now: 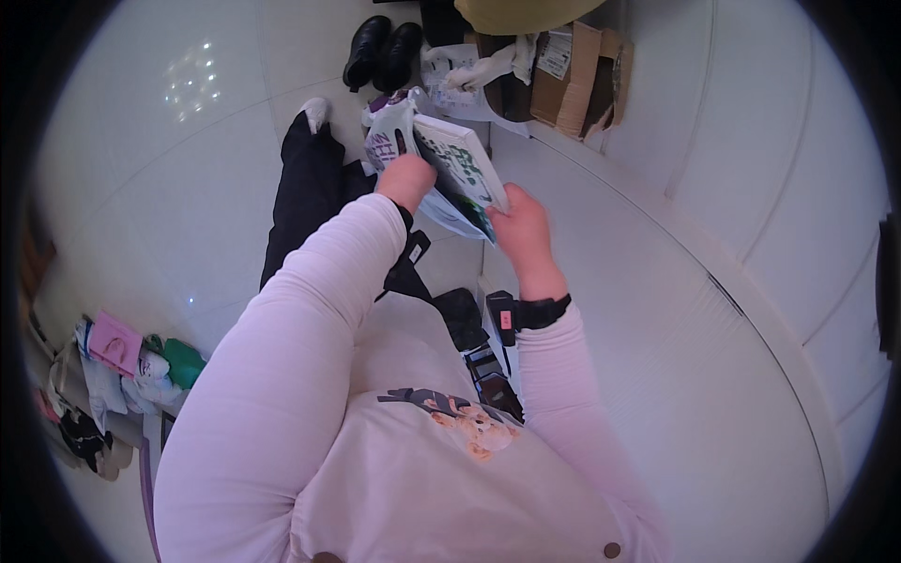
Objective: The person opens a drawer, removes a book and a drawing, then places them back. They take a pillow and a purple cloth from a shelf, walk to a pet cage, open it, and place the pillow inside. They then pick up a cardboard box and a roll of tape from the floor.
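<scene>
My right hand (524, 225) grips the near end of a flat white box or thick book (464, 158) with green print and dark writing on its cover. It is tilted, with its pale edge facing right. My left hand (410, 181) is closed on the edge of a white printed plastic bag (386, 141), just left of the box. Part of the bag hangs below and behind the box, whose lower side lies in or against the bag opening; I cannot tell how deep. Something purple (380, 103) shows at the bag's far end. My left fingers are mostly hidden.
Black shoes (383, 53) stand on the tiled floor beyond the bag. An opened cardboard box (574, 84) leans by the white panelled front at right. A dark-trousered leg (306, 190) extends at left. Lower left are a pink bag (116, 343) and a green bag (184, 362).
</scene>
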